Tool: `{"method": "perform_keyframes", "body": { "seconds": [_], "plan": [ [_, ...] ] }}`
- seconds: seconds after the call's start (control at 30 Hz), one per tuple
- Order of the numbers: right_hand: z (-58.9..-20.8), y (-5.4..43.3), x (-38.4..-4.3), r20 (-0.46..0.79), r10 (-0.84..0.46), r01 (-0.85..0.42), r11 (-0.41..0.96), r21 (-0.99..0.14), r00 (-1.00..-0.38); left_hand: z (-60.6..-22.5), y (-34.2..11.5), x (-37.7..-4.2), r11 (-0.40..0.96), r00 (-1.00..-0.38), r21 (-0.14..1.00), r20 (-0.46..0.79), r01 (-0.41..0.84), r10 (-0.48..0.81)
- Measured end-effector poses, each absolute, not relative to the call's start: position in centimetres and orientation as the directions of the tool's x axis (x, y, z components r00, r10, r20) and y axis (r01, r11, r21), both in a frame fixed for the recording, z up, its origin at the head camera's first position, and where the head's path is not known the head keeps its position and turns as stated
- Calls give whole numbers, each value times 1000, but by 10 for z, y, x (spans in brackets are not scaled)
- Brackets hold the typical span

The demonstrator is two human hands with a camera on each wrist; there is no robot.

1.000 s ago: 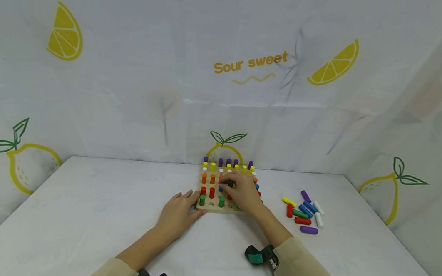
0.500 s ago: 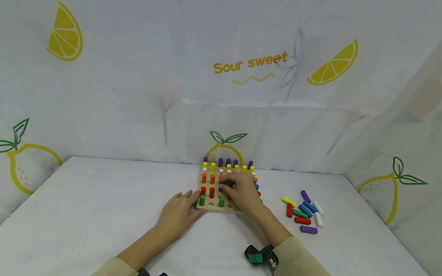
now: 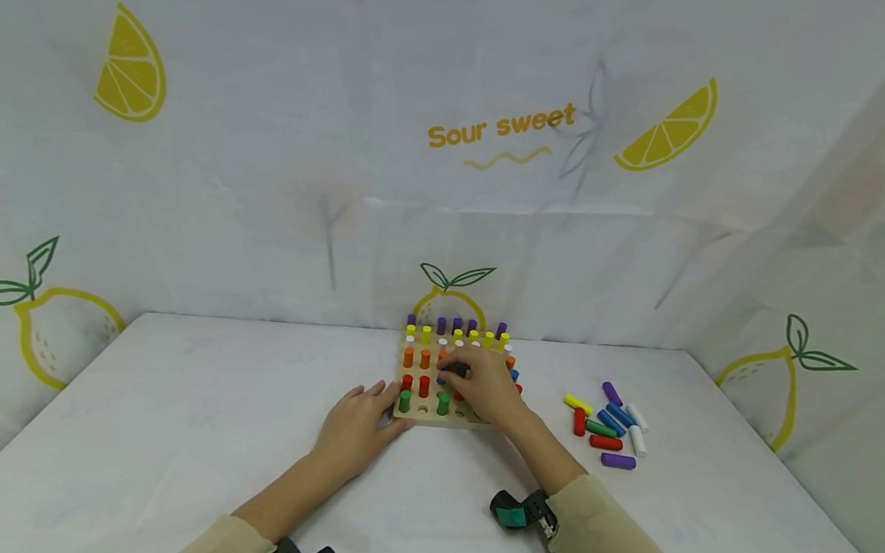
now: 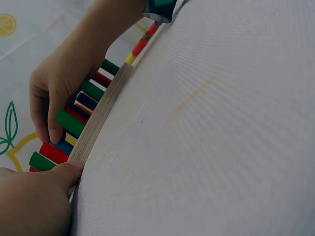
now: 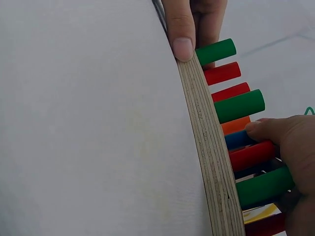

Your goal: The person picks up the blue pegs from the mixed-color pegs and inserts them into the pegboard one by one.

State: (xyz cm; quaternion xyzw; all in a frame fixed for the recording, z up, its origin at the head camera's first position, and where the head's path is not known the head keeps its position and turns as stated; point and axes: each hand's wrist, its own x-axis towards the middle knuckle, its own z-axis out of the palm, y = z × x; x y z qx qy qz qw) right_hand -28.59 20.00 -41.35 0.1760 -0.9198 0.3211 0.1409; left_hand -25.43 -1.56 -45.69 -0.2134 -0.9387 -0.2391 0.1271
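Note:
A wooden pegboard (image 3: 433, 417) stands at the table's far side, with rows of coloured pegs upright in it. My right hand (image 3: 487, 384) is over its middle, thumb and forefinger pinching a blue peg (image 5: 238, 139) in the row behind the red ones. The hand hides several pegs and holes on the right. My left hand (image 3: 354, 430) rests at the near left corner, its fingers extended along the side and its thumb on the front edge. Beside that thumb stands a green peg (image 3: 405, 401), with a red peg (image 3: 424, 386) behind to its right.
Loose pegs lie right of the board: a yellow one (image 3: 578, 404), a green one (image 3: 601, 428), a purple one (image 3: 618, 461) and several red, blue and white ones. A white cloth with lemon prints (image 3: 530, 222) hangs behind the table.
My right hand has sunk very slightly over the board, and less of the blue peg shows under its fingertips. The left hand and loose pegs stay in place.

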Motion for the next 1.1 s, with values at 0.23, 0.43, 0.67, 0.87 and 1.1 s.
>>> {"method": "perform_keyframes", "body": {
  "seconds": [0.23, 0.43, 0.67, 0.87, 1.1],
  "plan": [
    [-412, 202, -285, 338, -255, -405, 755, -516, -906, -457, -15, -254, 798, -882, 396, 326, 454, 340],
    [-400, 207, -279, 233, -294, -374, 777, -507, -927, -455, -15, -253, 799, -886, 399, 316, 449, 339],
    [-377, 219, -274, 166, -381, -415, 804, -427, -910, -456, -15, -254, 801, -889, 402, 310, 444, 337],
    [-358, 235, -269, 127, -352, -371, 821, -433, -927, -459, -16, -256, 796, -892, 416, 305, 439, 333],
    [-344, 260, -265, 137, -321, -348, 837, -421, -937, -460, -16, -256, 791, -891, 423, 306, 443, 336]
  ]
}}
